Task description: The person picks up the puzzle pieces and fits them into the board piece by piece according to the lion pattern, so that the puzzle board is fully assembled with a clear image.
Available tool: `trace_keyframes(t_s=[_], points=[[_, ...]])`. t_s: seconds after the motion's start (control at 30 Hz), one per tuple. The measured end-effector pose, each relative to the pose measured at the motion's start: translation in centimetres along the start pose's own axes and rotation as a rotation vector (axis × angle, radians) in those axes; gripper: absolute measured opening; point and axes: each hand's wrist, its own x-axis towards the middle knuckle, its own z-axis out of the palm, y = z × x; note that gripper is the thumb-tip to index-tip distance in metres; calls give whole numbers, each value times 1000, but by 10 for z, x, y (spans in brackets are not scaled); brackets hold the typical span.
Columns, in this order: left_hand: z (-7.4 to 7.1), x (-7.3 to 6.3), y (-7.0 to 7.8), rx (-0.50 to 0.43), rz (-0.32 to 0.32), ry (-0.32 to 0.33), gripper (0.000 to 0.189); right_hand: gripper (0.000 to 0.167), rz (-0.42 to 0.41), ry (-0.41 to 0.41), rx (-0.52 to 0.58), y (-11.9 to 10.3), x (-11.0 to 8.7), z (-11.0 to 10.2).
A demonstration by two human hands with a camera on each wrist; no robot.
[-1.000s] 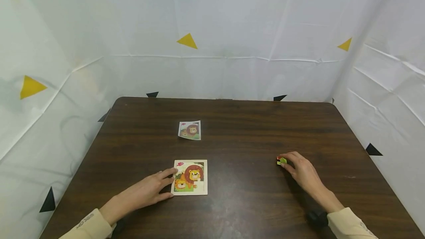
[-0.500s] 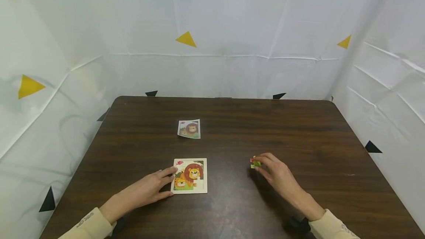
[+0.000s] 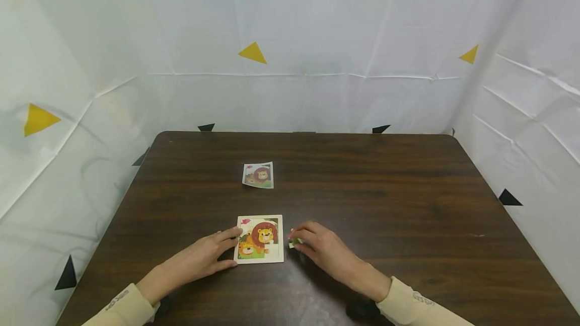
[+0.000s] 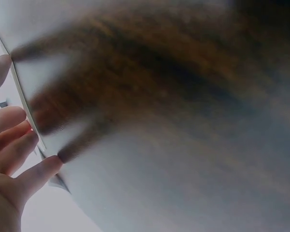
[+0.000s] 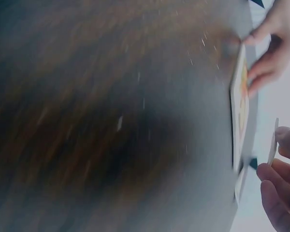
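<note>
A lion jigsaw puzzle in a pale square tray (image 3: 281, 240) lies on the table; a blank patch shows at its lower right. My left hand (image 3: 201, 255) rests its spread fingers on the tray's left edge. Just right of the tray, my right hand (image 3: 323, 250) pinches a small green puzzle piece (image 3: 294, 242) between thumb and fingers. In the right wrist view the piece (image 5: 273, 145) is seen edge-on, apart from the tray (image 5: 236, 111). The left wrist view shows my left fingertips (image 4: 7, 116) at the tray's thin edge.
Behind the tray lies a paper picture (image 3: 258, 175) of the same lion scene, one corner slightly curled. The dark wooden table (image 3: 385, 180) is bounded by white sheeting (image 3: 308, 99) at the back and sides.
My right hand has moved left across the table with the puzzle piece, from far right to beside the tray. The left hand and tray have stayed in place.
</note>
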Motion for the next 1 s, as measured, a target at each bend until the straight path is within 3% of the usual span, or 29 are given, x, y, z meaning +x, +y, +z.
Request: trace_keyframes(t_s=[0.23, 0.47, 0.8, 1.0], points=[[-1, 0, 0, -4, -11, -9, 53, 23, 6, -122, -13, -12, 9, 19], [0, 1, -1, 15, 12, 2, 50, 17, -55, -129, -99, -18, 17, 35], [1, 1, -3, 28, 8, -6, 45, 14, 22, -180, -233, -21, 20, 44], [0, 2, -1, 38, 25, 8, 44, 17, 25, -195, -313, -22, 19, 46]])
